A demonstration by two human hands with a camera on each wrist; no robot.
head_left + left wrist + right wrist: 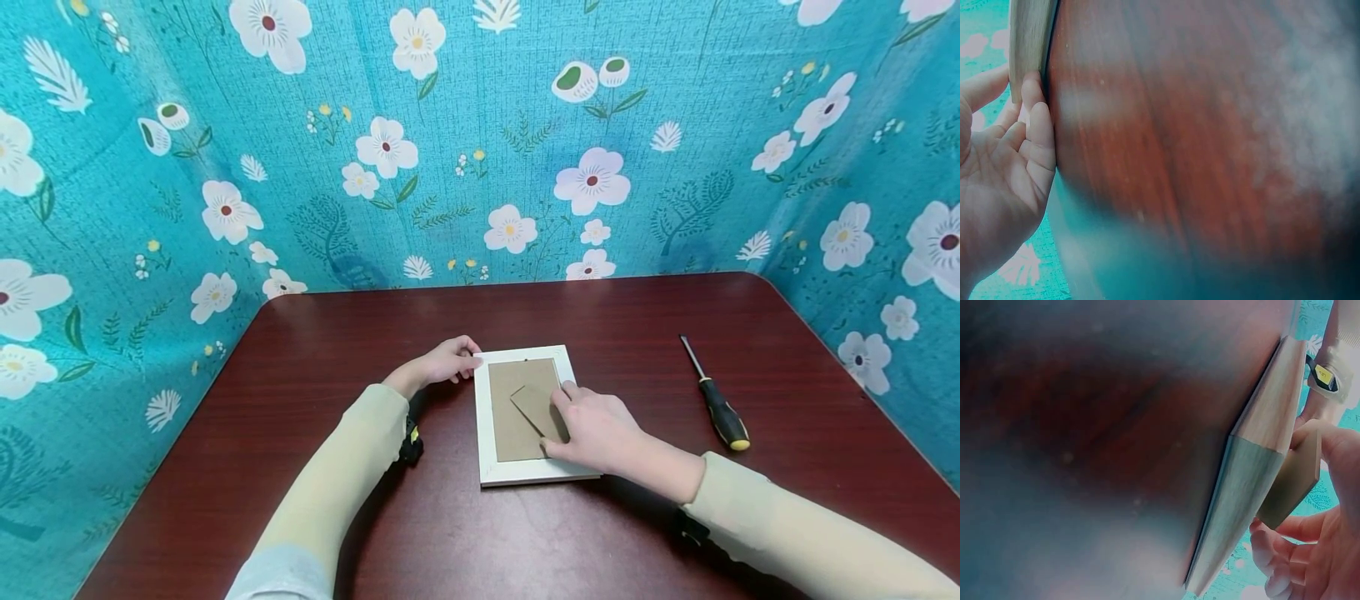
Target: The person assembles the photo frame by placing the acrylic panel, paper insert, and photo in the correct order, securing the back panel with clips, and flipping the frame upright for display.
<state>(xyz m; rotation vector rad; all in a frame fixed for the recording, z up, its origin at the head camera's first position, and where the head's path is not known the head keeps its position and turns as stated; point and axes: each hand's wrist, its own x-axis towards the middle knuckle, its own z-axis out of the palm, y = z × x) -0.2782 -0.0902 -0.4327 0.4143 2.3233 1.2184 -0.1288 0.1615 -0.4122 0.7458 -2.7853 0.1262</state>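
A white picture frame [487,425] lies back side up on the table, its brown backing board [513,446] showing. My left hand [450,360] grips the frame's far left corner, the thumb on top; in the left wrist view this hand [1007,162] has its fingers at the pale wooden edge [1029,40]. Over the right side of the backing, my right hand [596,425] holds the raised brown stand flap [534,408]. The right wrist view has this flap [1294,478] tilted up from the frame, between the thumb and fingers of the hand [1310,550].
To the right on the dark red wooden table [420,533] lies a screwdriver [722,408] with a black and yellow handle, its tip pointing away. A turquoise flowered cloth [465,167] hangs behind the table and along both sides.
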